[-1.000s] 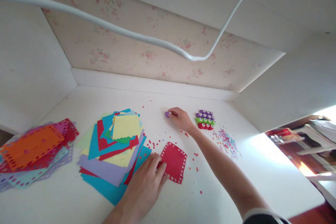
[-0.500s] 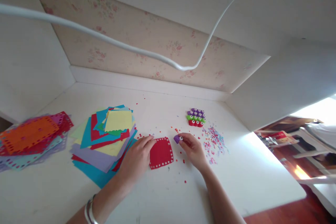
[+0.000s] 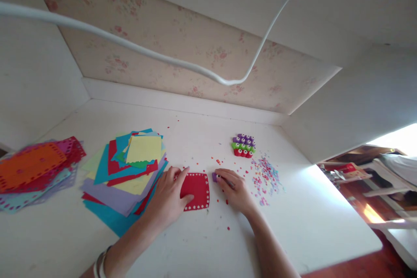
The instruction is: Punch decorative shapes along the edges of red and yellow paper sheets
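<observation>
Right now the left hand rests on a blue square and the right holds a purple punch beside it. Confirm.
Not quite: the square is red, not blue. The head view shows the left hand resting on it and the right hand holding the purple punch beside it.

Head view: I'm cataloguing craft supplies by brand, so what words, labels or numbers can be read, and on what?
None can be read.
Red sheet under the left hand: plain, only punched holes.
Purple punch in the right hand: too small to tell.
Cluster of punches: too small to tell.
Paper stack: no print visible.
Red item at far right: blurred.
</observation>
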`<act>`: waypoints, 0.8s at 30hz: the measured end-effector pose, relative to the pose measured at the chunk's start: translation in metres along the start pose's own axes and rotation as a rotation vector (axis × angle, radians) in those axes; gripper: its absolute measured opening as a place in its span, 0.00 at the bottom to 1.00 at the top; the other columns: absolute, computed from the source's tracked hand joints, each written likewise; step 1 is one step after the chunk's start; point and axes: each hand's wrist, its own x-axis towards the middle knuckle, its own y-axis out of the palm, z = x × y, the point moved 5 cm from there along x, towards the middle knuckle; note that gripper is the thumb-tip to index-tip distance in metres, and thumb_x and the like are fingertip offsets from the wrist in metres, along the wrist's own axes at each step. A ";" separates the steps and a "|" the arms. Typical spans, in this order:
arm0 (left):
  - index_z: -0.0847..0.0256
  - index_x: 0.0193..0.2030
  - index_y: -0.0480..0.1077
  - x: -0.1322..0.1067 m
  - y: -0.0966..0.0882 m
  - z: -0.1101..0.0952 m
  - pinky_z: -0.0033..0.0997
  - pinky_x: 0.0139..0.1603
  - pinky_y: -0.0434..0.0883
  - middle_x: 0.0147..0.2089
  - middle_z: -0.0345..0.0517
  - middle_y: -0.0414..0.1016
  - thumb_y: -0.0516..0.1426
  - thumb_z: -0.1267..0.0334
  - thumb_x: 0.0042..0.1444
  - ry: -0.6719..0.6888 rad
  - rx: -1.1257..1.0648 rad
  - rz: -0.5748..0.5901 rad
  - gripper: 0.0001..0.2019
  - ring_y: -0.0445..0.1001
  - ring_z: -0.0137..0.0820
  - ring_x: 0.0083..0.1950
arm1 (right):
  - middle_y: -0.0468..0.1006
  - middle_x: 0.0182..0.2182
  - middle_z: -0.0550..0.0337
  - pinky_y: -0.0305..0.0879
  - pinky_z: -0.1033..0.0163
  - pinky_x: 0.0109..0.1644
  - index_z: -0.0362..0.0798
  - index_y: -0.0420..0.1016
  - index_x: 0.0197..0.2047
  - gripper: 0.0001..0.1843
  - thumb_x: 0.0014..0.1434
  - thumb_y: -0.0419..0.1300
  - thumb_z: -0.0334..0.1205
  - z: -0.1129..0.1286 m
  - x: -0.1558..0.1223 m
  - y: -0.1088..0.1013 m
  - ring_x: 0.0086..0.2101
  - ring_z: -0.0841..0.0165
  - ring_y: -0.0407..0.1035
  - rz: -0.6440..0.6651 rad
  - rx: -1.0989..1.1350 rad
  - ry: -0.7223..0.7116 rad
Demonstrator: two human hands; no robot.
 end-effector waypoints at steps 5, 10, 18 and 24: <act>0.55 0.63 0.62 -0.002 0.000 0.001 0.52 0.60 0.63 0.62 0.51 0.67 0.61 0.67 0.53 0.038 0.016 0.029 0.29 0.62 0.48 0.63 | 0.79 0.44 0.55 0.72 0.55 0.46 0.56 0.79 0.43 0.10 0.64 0.58 0.46 0.000 0.002 0.001 0.42 0.60 0.74 -0.024 0.046 0.035; 0.53 0.60 0.65 -0.002 -0.003 0.002 0.53 0.57 0.64 0.56 0.49 0.71 0.63 0.66 0.51 -0.010 0.003 0.044 0.28 0.65 0.49 0.60 | 0.77 0.35 0.56 0.68 0.59 0.31 0.54 0.78 0.37 0.09 0.60 0.63 0.49 0.006 0.003 0.003 0.27 0.65 0.68 -0.031 0.008 0.066; 0.54 0.53 0.71 0.000 -0.008 0.004 0.45 0.55 0.68 0.51 0.48 0.70 0.65 0.66 0.49 -0.019 -0.087 0.046 0.23 0.71 0.41 0.53 | 0.76 0.48 0.53 0.72 0.56 0.46 0.57 0.78 0.48 0.13 0.66 0.55 0.47 0.015 0.002 0.004 0.46 0.59 0.72 0.113 0.049 0.000; 0.57 0.61 0.65 0.002 -0.006 0.006 0.49 0.58 0.68 0.56 0.50 0.75 0.62 0.68 0.54 -0.016 -0.081 0.015 0.26 0.72 0.44 0.58 | 0.79 0.40 0.55 0.71 0.59 0.37 0.55 0.79 0.41 0.10 0.63 0.59 0.49 0.012 0.002 0.006 0.35 0.63 0.74 0.032 0.095 0.075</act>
